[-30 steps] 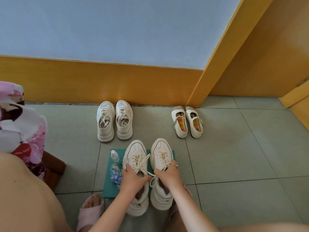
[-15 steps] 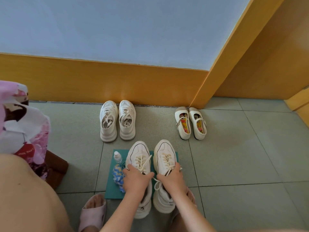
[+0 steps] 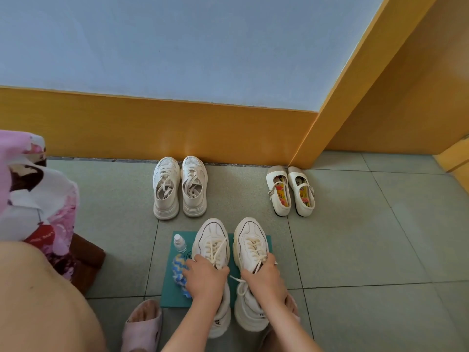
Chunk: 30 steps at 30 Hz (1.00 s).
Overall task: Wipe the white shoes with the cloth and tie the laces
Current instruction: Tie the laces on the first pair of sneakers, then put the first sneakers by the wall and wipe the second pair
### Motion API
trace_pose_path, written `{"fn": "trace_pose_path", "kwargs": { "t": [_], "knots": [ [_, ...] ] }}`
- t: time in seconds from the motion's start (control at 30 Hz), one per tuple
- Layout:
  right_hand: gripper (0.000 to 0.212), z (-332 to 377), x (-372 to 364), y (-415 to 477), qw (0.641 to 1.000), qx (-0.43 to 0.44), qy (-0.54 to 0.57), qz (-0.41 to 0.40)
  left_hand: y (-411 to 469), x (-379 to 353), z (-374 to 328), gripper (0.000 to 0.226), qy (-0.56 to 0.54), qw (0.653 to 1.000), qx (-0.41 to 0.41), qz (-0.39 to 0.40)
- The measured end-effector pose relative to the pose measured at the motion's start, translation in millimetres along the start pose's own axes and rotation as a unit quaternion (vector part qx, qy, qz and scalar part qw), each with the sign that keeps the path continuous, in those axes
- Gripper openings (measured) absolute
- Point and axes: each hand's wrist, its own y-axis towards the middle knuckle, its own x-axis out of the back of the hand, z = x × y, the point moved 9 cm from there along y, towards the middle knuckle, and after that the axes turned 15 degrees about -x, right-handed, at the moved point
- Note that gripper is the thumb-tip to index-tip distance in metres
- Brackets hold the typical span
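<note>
left hand (image 3: 206, 278) grip curled round left white shoe (image 3: 211, 237), right hand (image 3: 264, 278) grip pinching right shoe (image 3: 250, 233) laces (image 3: 254, 247), cloth (image 3: 178, 268) just beside

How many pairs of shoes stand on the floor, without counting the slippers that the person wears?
3. One sneaker pair on the teal mat, under the left hand and right hand; one laced pair by the yellow skirting; one strap pair right of it. None seems hidden.

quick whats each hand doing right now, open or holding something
left hand: closed, gripping the left sneaker
right hand: closed, pinching the laces of the right sneaker
</note>
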Motion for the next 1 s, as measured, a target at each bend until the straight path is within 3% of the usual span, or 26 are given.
{"fn": "trace_pose_path", "kwargs": {
  "t": [0.47,0.83,1.0],
  "knots": [
    [0.057,55.3,51.7,45.9,0.997,0.010,0.061,-0.044,55.3,29.4,-53.5,0.049,-0.049,0.997,-0.034,-0.041],
    [0.067,154.9,79.9,148.6,0.995,0.028,0.029,-0.094,181.7,42.7,-121.1,0.046,0.008,0.994,-0.072,-0.081],
    [0.056,185.7,69.3,202.0,0.995,0.029,0.029,-0.095,242.6,31.1,-140.0,0.038,0.029,0.993,-0.080,-0.083]
  ]
}}
